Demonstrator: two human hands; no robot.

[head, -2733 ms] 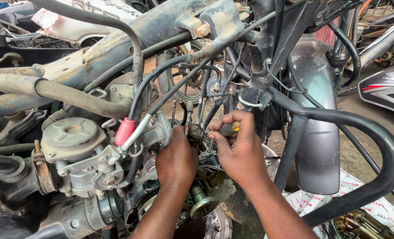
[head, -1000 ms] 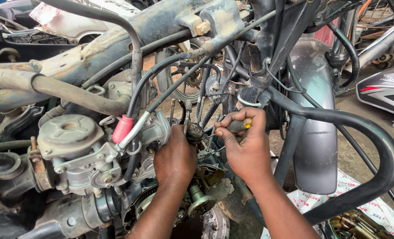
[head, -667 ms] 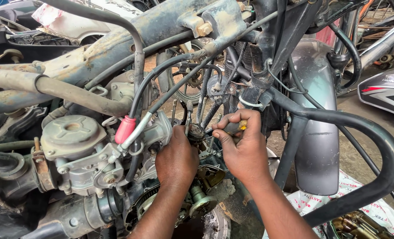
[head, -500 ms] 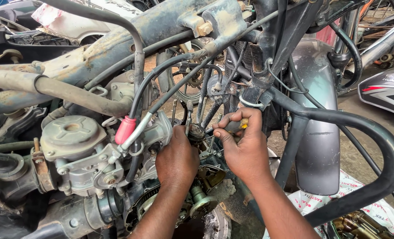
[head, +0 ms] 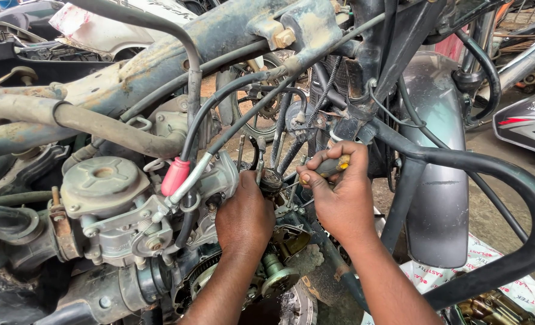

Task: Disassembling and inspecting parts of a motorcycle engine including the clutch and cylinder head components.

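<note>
I look down into a stripped motorcycle engine bay. My left hand (head: 243,216) reaches in and rests on a dark round engine part (head: 271,179) between the studs; its fingers are hidden behind the hand. My right hand (head: 339,192) is closed around a screwdriver with a black and yellow handle (head: 333,167), its tip pointing toward that same part. The carburetor (head: 108,207) sits to the left of my left hand, with a red cable boot (head: 175,176) beside it.
A rusty blue frame tube (head: 177,54) runs above. Black cables and hoses (head: 237,96) cross over the work area. A grey front fender (head: 439,156) and a black crash guard (head: 520,180) stand at the right. A printed white sack (head: 460,280) lies on the ground.
Both hands have stayed at the same spot. The right hand has shifted slightly on the screwdriver handle, with small changes in its angle.
</note>
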